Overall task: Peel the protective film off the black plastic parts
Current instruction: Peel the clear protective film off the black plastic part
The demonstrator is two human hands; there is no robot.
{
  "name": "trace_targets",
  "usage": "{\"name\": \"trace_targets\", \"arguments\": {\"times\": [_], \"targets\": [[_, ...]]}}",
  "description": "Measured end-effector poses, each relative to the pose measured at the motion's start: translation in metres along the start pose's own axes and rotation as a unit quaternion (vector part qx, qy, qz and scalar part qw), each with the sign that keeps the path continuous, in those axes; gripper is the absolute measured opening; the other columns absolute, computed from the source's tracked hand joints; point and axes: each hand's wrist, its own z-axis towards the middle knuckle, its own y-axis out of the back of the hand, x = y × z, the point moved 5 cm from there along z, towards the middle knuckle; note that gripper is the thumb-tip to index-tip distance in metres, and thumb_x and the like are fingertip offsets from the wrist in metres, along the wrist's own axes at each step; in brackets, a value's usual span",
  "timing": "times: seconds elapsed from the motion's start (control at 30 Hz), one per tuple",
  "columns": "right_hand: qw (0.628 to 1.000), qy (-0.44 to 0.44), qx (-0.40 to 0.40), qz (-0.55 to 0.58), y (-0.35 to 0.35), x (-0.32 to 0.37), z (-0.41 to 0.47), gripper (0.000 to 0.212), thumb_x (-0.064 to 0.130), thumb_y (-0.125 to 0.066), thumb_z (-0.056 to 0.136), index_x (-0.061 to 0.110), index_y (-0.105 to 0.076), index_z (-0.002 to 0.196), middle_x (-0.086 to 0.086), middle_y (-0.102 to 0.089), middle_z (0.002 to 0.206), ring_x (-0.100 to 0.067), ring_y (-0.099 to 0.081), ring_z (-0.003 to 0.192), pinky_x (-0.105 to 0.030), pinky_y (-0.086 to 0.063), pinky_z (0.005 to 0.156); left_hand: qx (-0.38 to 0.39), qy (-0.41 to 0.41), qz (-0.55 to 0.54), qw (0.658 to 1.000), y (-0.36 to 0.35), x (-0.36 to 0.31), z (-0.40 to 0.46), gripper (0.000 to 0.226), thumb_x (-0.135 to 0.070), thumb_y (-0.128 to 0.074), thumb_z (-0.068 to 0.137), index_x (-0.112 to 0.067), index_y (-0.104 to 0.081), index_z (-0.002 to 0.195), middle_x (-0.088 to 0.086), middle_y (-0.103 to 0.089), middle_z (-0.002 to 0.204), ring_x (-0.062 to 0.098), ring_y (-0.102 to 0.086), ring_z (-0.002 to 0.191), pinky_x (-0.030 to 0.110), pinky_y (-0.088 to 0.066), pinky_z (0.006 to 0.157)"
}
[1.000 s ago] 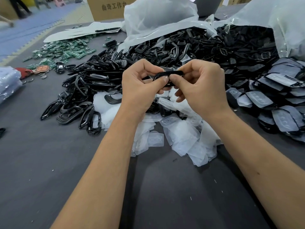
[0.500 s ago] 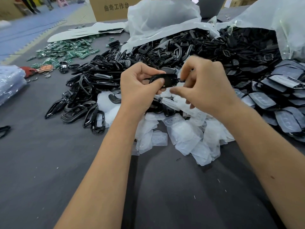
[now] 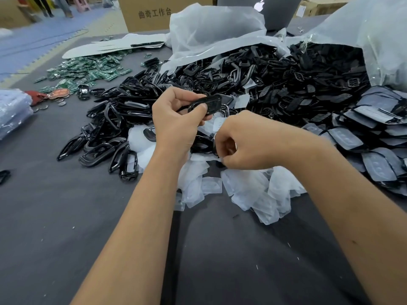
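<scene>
- Head view, nearest first: two bare forearms reach forward over a dark grey table.
- Just past the forearms lies a heap of peeled film pieces, pale and translucent, spread on the table below both hands.
- The right hand sits low, directly over that heap, fingers curled inward with thumb and forefinger pinching a thin piece of clear film at their tips.
- The left hand is higher and a little farther off, thumb on the near side and fingers curled over the far side, gripping a black plastic part held roughly level.
- The two hands are apart; the part is up in the left hand, above the film heap.
- To the left, glossy black ring-shaped frames lie scattered and piled on the table.
- To the right, film-covered black parts lie overlapping, their faces greyish under the film.
- Farther back a large mound of black parts spills out of two clear plastic bags.
- At far left lie green circuit boards and a stack of clear-wrapped items at the edge.
- Behind everything stand a cardboard box with printed characters and a grey laptop, its back facing the camera.
</scene>
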Motion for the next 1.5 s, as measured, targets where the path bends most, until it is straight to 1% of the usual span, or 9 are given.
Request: {"name": "trace_targets", "arguments": {"times": [0.1,0.27,0.4,0.53,0.63,0.77,0.97,1.17,1.5], "targets": [[0.985,0.000,0.012,0.172,0.009,-0.010,0.001,0.014,0.011,-0.066,0.082,0.022,-0.070,0.075,0.004,-0.070,0.068,-0.010,-0.067,0.062,-0.028,-0.055,0.056,0.007,-0.002,0.019,1.000,-0.001,-0.001,0.002,0.026,0.012,-0.068,0.081,-0.012,-0.069,0.091,0.003,-0.075,0.086,0.018,-0.074,0.063,0.024,-0.053,0.057],[0.873,0.042,-0.054,0.482,0.008,-0.035,0.003,0.020,-0.009,-0.056,0.083,0.008,-0.064,0.088,-0.014,-0.063,0.070,-0.020,-0.059,0.057,-0.024,-0.047,0.045,0.044,0.000,0.032,0.998,-0.008,0.002,0.000,0.031,0.011,-0.063,0.082,-0.015,-0.075,0.095,-0.010,-0.076,0.079,0.004,-0.071,0.067,0.022,-0.056,0.061],[0.782,0.036,-0.169,0.598,-0.005,-0.058,0.004,0.024,-0.011,-0.055,0.092,0.005,-0.070,0.101,-0.011,-0.060,0.072,-0.019,-0.055,0.058,-0.023,-0.045,0.046,0.051,0.009,0.036,0.998,-0.012,0.007,0.001,0.031,0.012,-0.065,0.085,-0.017,-0.075,0.093,0.004,-0.076,0.087,0.016,-0.073,0.066,0.020,-0.054,0.060],[0.726,-0.013,-0.263,0.636,-0.012,-0.072,0.004,0.011,0.000,-0.067,0.096,0.007,-0.069,0.088,-0.008,-0.068,0.072,-0.017,-0.063,0.057,-0.021,-0.048,0.045,0.047,0.011,0.046,0.998,-0.018,0.011,-0.001,0.030,0.012,-0.067,0.085,-0.016,-0.076,0.092,0.009,-0.076,0.091,0.021,-0.074,0.067,0.022,-0.056,0.060],[0.732,-0.019,-0.305,0.608,-0.013,-0.071,0.004,0.009,0.002,-0.073,0.093,0.007,-0.071,0.087,-0.009,-0.072,0.073,-0.020,-0.068,0.059,-0.024,-0.050,0.046,0.052,0.012,0.044,0.998,-0.026,0.013,-0.004,0.021,0.005,-0.076,0.084,-0.010,-0.077,0.098,0.007,-0.077,0.093,0.015,-0.073,0.066,0.024,-0.057,0.062],[0.768,-0.011,-0.328,0.549,-0.012,-0.067,0.004,0.001,0.007,-0.079,0.090,0.008,-0.078,0.089,-0.007,-0.074,0.077,-0.015,-0.067,0.066,-0.027,-0.054,0.052,0.050,0.023,0.043,0.998,-0.027,0.015,-0.007,0.029,-0.018,-0.089,0.080,-0.011,-0.075,0.105,0.008,-0.077,0.099,0.025,-0.076,0.088,0.035,-0.063,0.071],[0.792,-0.038,-0.378,0.478,-0.013,-0.071,0.006,0.008,0.010,-0.084,0.087,0.006,-0.077,0.089,-0.005,-0.075,0.072,-0.016,-0.068,0.057,-0.025,-0.054,0.051,0.048,0.037,0.038,0.997,-0.028,0.017,-0.006,0.026,-0.013,-0.088,0.080,-0.013,-0.076,0.103,0.006,-0.077,0.100,0.026,-0.076,0.086,0.029,-0.061,0.067],[0.813,-0.064,-0.410,0.408,-0.012,-0.074,0.007,0.014,0.020,-0.086,0.083,0.015,-0.074,0.078,-0.002,-0.073,0.067,-0.020,-0.067,0.053,-0.031,-0.054,0.049,0.072,0.033,0.039,0.996,-0.032,0.022,-0.004,0.016,-0.003,-0.076,0.090,-0.011,-0.076,0.103,0.010,-0.076,0.101,0.026,-0.077,0.083,0.040,-0.064,0.078],[0.831,-0.100,-0.427,0.343,-0.007,-0.080,0.004,0.013,0.022,-0.088,0.082,0.018,-0.076,0.078,0.005,-0.071,0.066,-0.009,-0.065,0.056,-0.025,-0.052,0.060,0.098,0.069,-0.027,0.992,-0.036,0.020,-0.007,0.045,0.018,-0.041,0.089,-0.006,-0.074,0.107,0.017,-0.069,0.118,0.024,-0.075,0.097,0.037,-0.063,0.081]]}}
